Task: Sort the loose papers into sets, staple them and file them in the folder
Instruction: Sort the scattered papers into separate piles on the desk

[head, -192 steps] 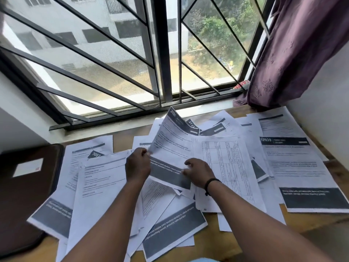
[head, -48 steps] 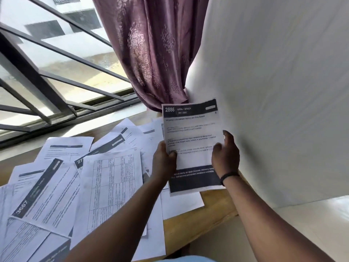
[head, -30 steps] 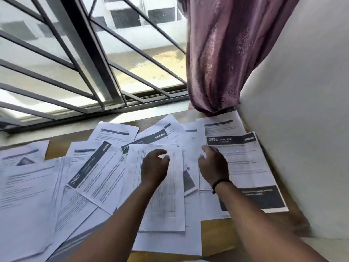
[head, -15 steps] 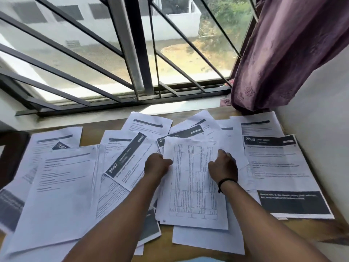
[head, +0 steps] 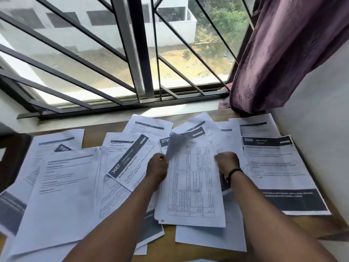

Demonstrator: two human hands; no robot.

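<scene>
A single head-worn view looks forward and down, close over a paper-strewn table (head: 283,226) toward a barred window (head: 132,53).

A wooden table (head: 311,226) stands against a barred window (head: 132,53) on the far side. A purple curtain (head: 287,53) hangs at the far right, beside a white wall (head: 324,114). Outside, a pale building (head: 75,21) and green foliage (head: 226,25) show.

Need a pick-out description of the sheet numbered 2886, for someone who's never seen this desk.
Start at the purple curtain in the window's right corner and drop to the desk's right edge by the white wall. The 2886 sheet lies flat there on top, right of the right hand. Only it pairs a dark header reading 2886 with a wide dark footer band.
</scene>
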